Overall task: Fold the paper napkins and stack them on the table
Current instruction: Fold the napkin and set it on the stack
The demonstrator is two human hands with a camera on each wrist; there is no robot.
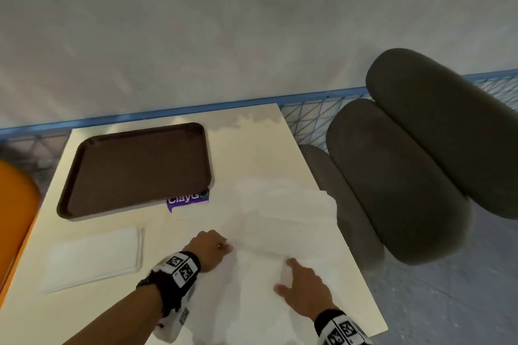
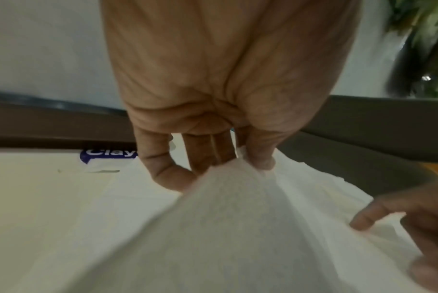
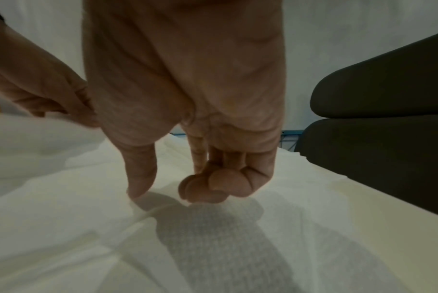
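Purple label (image 1: 188, 200) half under brown tray (image 1: 134, 171), lettering readable only as "ClayG". Left hand (image 1: 208, 245) fingertips hidden behind lifted napkin (image 1: 280, 232) in head view. Napkin's near edge cut off by bottom frame. Loose napkins' edges washed out, count unclear. Folded stack (image 1: 92, 256) blurred, layers uncountable. Orange object (image 1: 14, 210) cut off at left edge, unidentifiable. Right hand (image 3: 188, 99) grip on napkin unclear.

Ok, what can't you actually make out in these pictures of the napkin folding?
- Sticker by the brown tray: its lettering is cut off by the tray in the head view and by the left hand in the left wrist view.
- Folded stack: the sheet count is too blurred.
- Right hand: whether it pinches the open napkin is unclear.
- The napkin's near edge: cut off by the frame.
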